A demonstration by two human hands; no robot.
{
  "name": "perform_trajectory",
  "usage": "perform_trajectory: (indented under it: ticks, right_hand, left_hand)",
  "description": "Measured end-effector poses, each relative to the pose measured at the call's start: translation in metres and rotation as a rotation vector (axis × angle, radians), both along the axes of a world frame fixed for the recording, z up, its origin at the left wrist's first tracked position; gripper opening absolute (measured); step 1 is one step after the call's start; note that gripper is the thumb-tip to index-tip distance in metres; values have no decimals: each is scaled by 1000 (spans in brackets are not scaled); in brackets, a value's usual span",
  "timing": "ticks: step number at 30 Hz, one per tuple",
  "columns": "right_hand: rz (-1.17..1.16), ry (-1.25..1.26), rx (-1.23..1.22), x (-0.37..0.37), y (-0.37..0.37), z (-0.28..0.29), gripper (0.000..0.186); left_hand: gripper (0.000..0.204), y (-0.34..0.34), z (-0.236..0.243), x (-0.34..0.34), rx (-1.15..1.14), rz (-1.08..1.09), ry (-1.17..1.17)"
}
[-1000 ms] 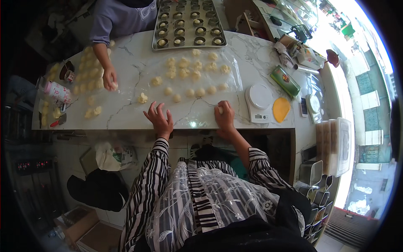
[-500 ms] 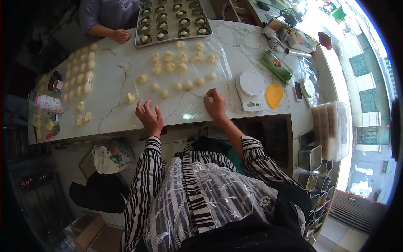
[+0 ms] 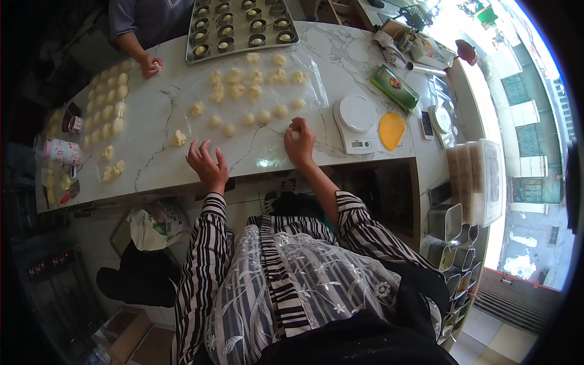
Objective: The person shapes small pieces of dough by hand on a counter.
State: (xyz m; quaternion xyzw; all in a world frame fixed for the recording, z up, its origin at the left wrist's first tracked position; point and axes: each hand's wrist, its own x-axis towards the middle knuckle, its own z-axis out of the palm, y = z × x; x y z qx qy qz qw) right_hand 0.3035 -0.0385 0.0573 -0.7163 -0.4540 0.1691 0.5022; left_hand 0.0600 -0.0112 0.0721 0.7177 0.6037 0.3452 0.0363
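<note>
My right hand point(image 3: 299, 143) is curled over a small dough ball point(image 3: 295, 135) on the marble counter point(image 3: 243, 149), near its front edge. The ball shows partly between thumb and fingers. My left hand point(image 3: 208, 165) hovers at the counter edge with fingers spread and holds nothing. A rough dough lump point(image 3: 179, 138) lies just beyond its fingertips. Ahead of both hands, a clear plastic sheet point(image 3: 312, 85) bears several rough dough lumps point(image 3: 235, 75) at the back and smoother rounded dough balls point(image 3: 263, 116) in front.
A white kitchen scale point(image 3: 356, 115) and a yellow dough scraper point(image 3: 392, 130) stand to the right. At the back is a tray point(image 3: 243, 48) of ring moulds holding dough balls. Rows of dough point(image 3: 112, 97) lie at left, near a co-worker's hand point(image 3: 149, 63) with a small pale piece.
The whole view has shifted slightly. My right hand stays curled on the dough ball, its fingers turned a little. The co-worker's hand has moved left from the tray and now shows a pale piece.
</note>
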Motion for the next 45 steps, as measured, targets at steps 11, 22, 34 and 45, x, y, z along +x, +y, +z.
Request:
perform_trajectory:
  ticks: [11,22,34,45]
  right_hand:
    - [624,-154,-39,47,-15,39,48]
    - [349,-551,-358,23,-13,43,46]
    - [327,-21,105,7,-20,-1,34]
    - [298,-32,121,21,-16,2,32]
  left_hand:
    - [33,-1,-4,-3,5,17,16]
    - [32,-1,-4,-3,12,24,32]
    - [32,-2,-3,-5,-1,23,58]
    - [32,-2,-4,-5,-29,23,60]
